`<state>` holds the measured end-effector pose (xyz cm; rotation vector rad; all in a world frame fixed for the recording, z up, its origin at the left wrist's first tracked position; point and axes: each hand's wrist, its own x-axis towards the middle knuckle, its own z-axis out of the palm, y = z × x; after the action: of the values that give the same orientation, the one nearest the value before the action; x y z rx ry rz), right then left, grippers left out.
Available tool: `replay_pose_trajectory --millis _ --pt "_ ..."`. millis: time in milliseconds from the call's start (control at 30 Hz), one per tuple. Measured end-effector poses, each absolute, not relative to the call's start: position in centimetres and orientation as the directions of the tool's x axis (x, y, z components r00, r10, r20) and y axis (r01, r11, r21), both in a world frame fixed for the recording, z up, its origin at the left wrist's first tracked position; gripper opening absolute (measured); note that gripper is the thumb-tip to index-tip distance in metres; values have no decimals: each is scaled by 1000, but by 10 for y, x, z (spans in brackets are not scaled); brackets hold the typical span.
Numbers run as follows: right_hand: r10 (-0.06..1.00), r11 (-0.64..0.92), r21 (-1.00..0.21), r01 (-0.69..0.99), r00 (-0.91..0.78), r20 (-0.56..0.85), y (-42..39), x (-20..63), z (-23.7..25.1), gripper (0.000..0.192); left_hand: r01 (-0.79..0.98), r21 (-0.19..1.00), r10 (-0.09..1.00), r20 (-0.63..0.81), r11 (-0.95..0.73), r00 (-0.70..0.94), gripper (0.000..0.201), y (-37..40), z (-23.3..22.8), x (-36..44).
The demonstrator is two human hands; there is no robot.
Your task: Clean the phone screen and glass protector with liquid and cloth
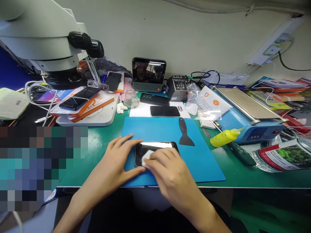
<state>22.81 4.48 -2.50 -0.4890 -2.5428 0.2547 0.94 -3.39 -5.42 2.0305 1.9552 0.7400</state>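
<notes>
A black-screened phone point(139, 154) lies flat on a blue mat point(206, 165), with bright light reflected along its far edge. My left hand point(118, 160) spans the phone's left end, thumb at the near corner and index finger at the far one; the other fingers are spread. Pinched in the fingers of my right hand point(168, 170) is a white wad of tissue point(147, 158), pressed against the screen. This hand covers the phone's right part. On the mat beyond it rests a black plastic scraper point(186, 134).
A microscope point(60, 48) overhangs the left side. Behind the mat are another phone point(165, 111), a glass jar point(131, 98) and a display device point(149, 72). To the right stand a yellow squeeze bottle point(223, 138), a blue machine point(257, 129) and a large labelled bottle point(284, 155).
</notes>
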Motion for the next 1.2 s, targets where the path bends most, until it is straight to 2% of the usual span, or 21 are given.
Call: replay_pose_trajectory --millis 167,267,400,467,567,667,733,867,967,1200 --pt "518 854 -259 451 -696 498 68 279 -24 15 856 516 985 162 -35 -58 70 -35 -52 10" --pt "574 814 -284 506 -629 524 77 290 -30 12 846 528 984 175 -73 -25 65 -34 -50 10" --pt "712 658 -384 648 -370 596 86 300 -36 13 794 584 976 211 -169 52 62 -38 -49 9" --pt "751 571 -366 735 -289 593 91 310 -36 17 729 659 973 224 -188 49 63 -41 -50 9" --pt "769 451 -172 876 -284 572 99 322 -32 30 515 841 976 213 -167 -32 59 -43 -51 7" --pt "741 422 -27 906 -328 586 105 322 -25 42 214 972 981 130 -97 -146 63 -36 -48 3" --pt "738 439 29 898 -379 558 110 314 -20 45 70 997 976 55 -41 -212 76 -26 -43 0" --pt "803 416 121 901 -426 417 124 293 -11 38 -113 993 947 -78 45 -311 99 -6 -27 -1" --pt "814 436 154 887 -461 352 137 282 -7 36 -173 982 939 -134 81 -317 97 7 -12 1" --pt "840 443 126 888 -460 288 154 278 -6 14 -70 993 977 -105 94 -183 73 51 18 -5"
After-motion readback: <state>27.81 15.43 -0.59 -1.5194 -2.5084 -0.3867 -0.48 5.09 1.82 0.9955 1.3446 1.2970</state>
